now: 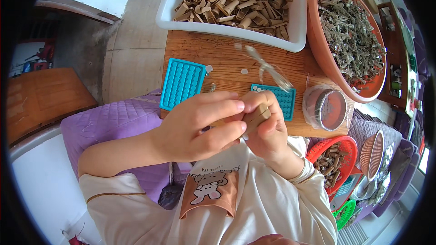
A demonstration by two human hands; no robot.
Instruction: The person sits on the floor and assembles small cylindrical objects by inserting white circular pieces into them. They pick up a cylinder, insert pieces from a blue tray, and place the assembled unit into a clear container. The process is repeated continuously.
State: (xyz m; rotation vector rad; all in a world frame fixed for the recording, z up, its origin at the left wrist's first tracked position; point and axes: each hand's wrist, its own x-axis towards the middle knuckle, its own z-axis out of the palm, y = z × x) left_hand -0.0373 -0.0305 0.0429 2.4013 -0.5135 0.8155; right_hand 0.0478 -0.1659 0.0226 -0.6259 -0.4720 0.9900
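Note:
My left hand (202,124) and my right hand (270,134) meet in front of my chest, above the near edge of a wooden table (218,50). Between the right thumb and fingers is a small brown casing piece (257,117), like those in the white tub. The left fingertips are pinched close against it; whether they grip the piece or something thin beside it is hidden. Just beyond the hands appears a pale, stringy bundle (269,69), partly blurred. A teal tray with rows of round cavities (183,84) lies left of the hands, and a second teal tray (287,102) is partly behind the right hand.
A white tub (227,28) heaped with brown casings stands at the back. Right of it, an orange basin (315,27) holds stringy grey bundles. A plastic-lined round container (321,109) sits at the right table edge. Below it, a red basket (347,143) contains more brown pieces.

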